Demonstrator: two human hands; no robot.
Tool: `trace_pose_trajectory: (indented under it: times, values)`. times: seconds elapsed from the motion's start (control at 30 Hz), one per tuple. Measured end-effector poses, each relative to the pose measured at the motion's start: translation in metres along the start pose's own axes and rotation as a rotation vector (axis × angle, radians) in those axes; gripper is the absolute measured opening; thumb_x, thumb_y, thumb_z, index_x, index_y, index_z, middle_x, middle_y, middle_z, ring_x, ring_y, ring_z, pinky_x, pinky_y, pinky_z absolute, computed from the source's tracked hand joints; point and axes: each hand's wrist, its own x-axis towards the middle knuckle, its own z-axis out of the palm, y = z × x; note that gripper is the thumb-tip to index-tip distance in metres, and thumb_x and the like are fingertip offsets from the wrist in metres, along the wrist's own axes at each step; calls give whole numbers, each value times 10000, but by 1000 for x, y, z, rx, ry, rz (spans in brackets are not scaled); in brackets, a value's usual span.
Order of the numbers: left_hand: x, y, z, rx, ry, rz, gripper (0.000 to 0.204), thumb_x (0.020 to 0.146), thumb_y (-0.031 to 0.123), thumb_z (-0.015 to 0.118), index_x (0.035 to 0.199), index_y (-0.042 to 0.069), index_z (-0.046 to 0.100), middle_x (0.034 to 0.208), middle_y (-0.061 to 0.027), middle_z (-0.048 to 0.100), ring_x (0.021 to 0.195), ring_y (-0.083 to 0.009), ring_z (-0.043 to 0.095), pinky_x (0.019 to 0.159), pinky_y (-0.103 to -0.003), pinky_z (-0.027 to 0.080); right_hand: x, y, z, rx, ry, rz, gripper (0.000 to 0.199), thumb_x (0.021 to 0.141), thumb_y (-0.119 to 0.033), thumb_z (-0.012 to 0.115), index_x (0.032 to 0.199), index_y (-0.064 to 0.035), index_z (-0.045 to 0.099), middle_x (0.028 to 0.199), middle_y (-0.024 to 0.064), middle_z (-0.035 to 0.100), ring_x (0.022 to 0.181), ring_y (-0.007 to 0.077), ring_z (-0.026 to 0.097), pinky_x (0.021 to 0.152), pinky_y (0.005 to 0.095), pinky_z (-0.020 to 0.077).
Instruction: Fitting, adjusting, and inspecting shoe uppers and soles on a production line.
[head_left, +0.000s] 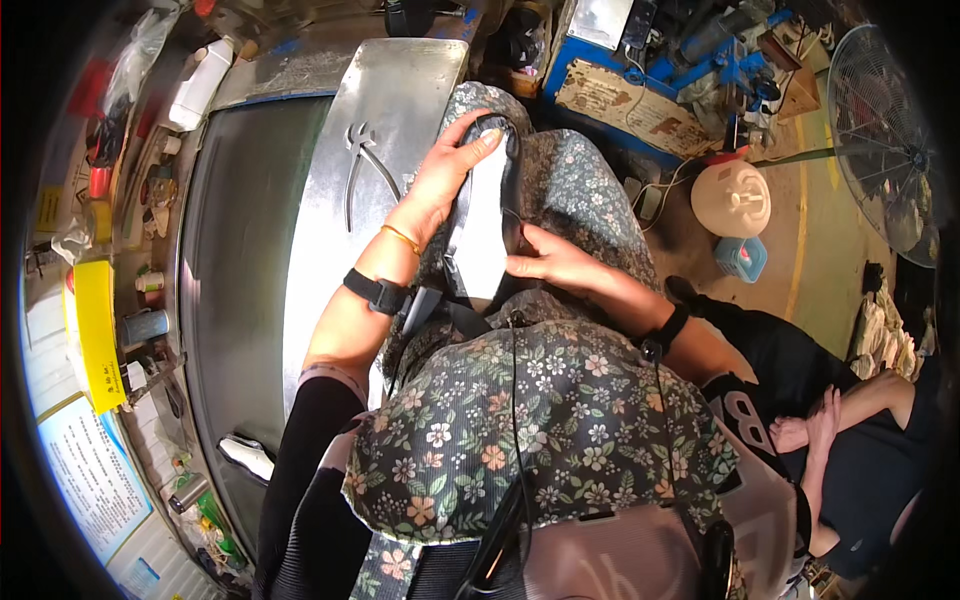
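Observation:
A black shoe (pixel 478 232) rests on my lap with its pale white underside facing up and dark upper material folded round its edge. My left hand (pixel 447 168) grips the far end, the thumb pressed on the white surface and the fingers round the outside. Lower down, my right hand (pixel 556 262) holds the right side, its thumb at the white edge and its other fingers partly hidden behind the dark material. On the metal plate (pixel 405 90) to the left lie pincers (pixel 372 165) with curved handles, which neither hand touches.
A dark conveyor belt (pixel 250 250) runs along the left, carrying another white-bottomed shoe (pixel 247 457). Beyond it are shelves with a yellow box (pixel 95 335). A blue machine (pixel 640 110), a cream container (pixel 731 198) and a fan (pixel 885 145) stand right. Another person (pixel 850 450) sits close at right, arms crossed.

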Motion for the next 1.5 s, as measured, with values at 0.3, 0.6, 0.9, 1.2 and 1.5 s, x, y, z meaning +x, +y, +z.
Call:
trace_pose_trajectory:
  times: [0.3, 0.6, 0.9, 1.2, 1.5]
  values:
    - [1, 12, 8, 55, -2, 31, 413, 892, 149, 691, 1280, 79, 569, 1058, -49, 669, 886, -116, 639, 780, -251, 528, 6, -7, -16, -410, -21, -44, 735, 961, -476, 539, 1415, 52, 305, 1276, 238, 553, 1159, 321, 572, 976, 394, 451]
    - [-66, 55, 72, 555, -709, 417, 453, 826, 272, 764, 1217, 95, 621, 1378, -158, 507, 1270, -322, 496, 1041, -396, 400, -71, -84, -97, 221, 34, 137, 603, 831, -337, 647, 1301, 22, 530, 1196, 126, 643, 1078, 234, 631, 946, 355, 502]
    - [-107, 31, -49, 975, -296, 386, 643, 752, 275, 804, 1300, 54, 551, 1245, -172, 596, 1152, -340, 579, 993, -412, 450, -48, -15, -77, 696, 306, -16, 561, 947, -421, 475, 1324, -7, 499, 1260, 147, 604, 1121, 322, 607, 958, 484, 498]
    - [-20, 48, -45, -759, 344, 130, 350, 887, 322, 655, 1113, 56, 633, 1075, -80, 687, 978, -218, 666, 888, -368, 540, -12, -33, -80, 301, -262, 536, 662, 970, -611, 378, 1241, -38, 569, 943, 203, 682, 848, 289, 650, 725, 423, 533]
    - [30, 0, 20, -400, 55, -372, 313, 870, 320, 695, 1038, 57, 670, 950, -55, 703, 846, -169, 670, 789, -305, 540, 36, -55, -75, -684, 642, -291, 415, 893, -290, 692, 1162, -2, 560, 979, 129, 628, 883, 248, 621, 779, 362, 492]
